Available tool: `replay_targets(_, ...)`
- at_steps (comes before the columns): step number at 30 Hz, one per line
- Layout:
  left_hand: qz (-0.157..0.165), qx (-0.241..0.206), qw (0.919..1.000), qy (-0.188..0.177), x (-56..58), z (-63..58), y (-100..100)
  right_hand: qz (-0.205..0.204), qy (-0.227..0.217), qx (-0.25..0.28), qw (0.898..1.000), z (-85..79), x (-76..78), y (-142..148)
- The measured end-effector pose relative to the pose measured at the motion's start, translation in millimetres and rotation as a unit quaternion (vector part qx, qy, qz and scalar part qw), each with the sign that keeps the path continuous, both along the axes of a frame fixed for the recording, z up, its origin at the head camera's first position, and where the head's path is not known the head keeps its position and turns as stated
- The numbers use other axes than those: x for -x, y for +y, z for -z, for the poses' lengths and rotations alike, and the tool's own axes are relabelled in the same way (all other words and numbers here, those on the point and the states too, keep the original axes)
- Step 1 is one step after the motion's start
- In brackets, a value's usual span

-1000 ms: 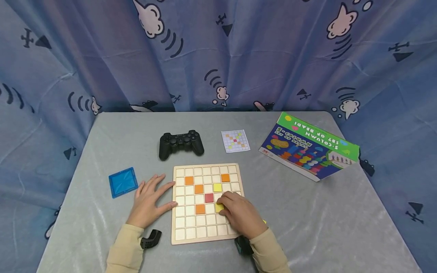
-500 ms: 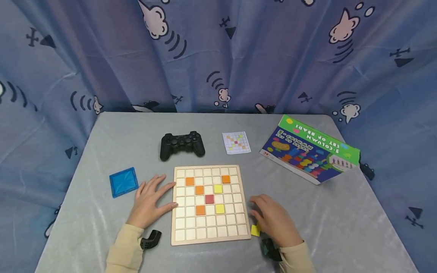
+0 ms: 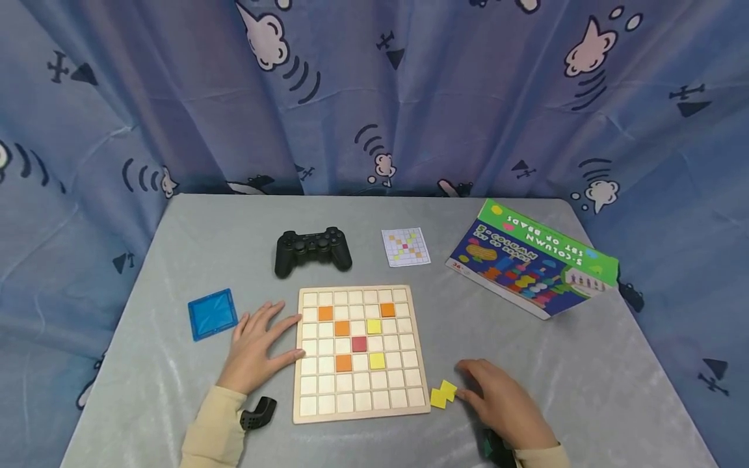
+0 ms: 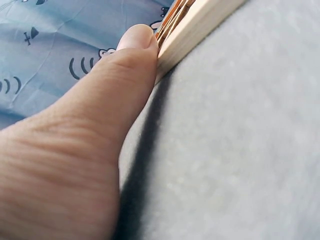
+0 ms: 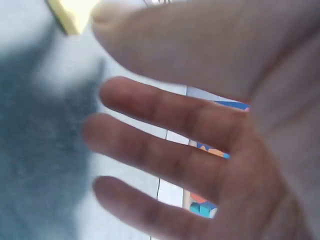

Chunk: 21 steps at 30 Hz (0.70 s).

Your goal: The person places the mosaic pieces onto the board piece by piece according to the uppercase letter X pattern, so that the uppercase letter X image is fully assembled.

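Observation:
A wooden grid board (image 3: 363, 417) lies in the middle of the table with several orange squares (image 3: 343, 363), a red square (image 3: 359, 344) and two yellow squares (image 3: 377, 360) in its cells. My left hand (image 3: 253, 354) is spread at the board's left edge, thumb and index finger touching it; the left wrist view shows the thumb against the wooden side (image 4: 200, 31). Two loose yellow tiles (image 3: 437, 398) lie overlapping by the lower right corner. Beside them is my right hand (image 3: 508, 400), fingers loosely bent, thumb tip close to the farther yellow tile (image 5: 74, 15), nothing in its grasp.
A blue square tray (image 3: 212, 315) lies left of the left hand. Behind the board are a black game controller (image 3: 313, 250) and a small card with a coloured grid pattern (image 3: 406, 247). A green and blue toy box (image 3: 526, 260) stands at the back right.
My right hand has let go of the yellow square on the board and moved right, past the board's edge to beside the loose yellow tiles. The left hand has stayed at the board.

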<state>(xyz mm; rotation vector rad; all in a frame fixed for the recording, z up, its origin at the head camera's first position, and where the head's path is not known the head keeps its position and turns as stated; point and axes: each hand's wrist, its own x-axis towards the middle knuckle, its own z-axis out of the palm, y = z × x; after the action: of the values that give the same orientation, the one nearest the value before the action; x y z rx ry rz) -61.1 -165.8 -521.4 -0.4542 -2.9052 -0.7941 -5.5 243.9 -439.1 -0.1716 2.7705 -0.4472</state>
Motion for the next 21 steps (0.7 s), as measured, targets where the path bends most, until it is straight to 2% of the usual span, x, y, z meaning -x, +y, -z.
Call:
replay_targets(3, 0.002, -0.001, 1.0000, -0.005, -1.1, -0.1, 0, -0.001, -0.026, 0.017, 1.000, 2.5, -4.9, -2)
replay_targets(7, 0.001, 0.000, 1.0000, 0.000, -1.5, 1.9, -1, -0.009, -0.025, 0.030, 0.999, 4.6, -6.9, -9)
replay_targets(13, 0.004, 0.000, 1.0000, 0.005, -0.4, 1.1, -1, -0.008, -0.046, 0.021, 0.999, 6.5, -5.7, -18)
replay_targets(17, 0.005, -0.004, 1.0000, 0.001, 0.6, -0.3, -1, -0.015, -0.041, 0.018, 0.999, 6.7, -6.1, -20)
replay_targets(21, 0.005, -0.005, 1.0000, 0.003, -0.4, 0.3, 0, -0.039, -0.028, 0.023, 0.999, 7.3, -8.5, -18)
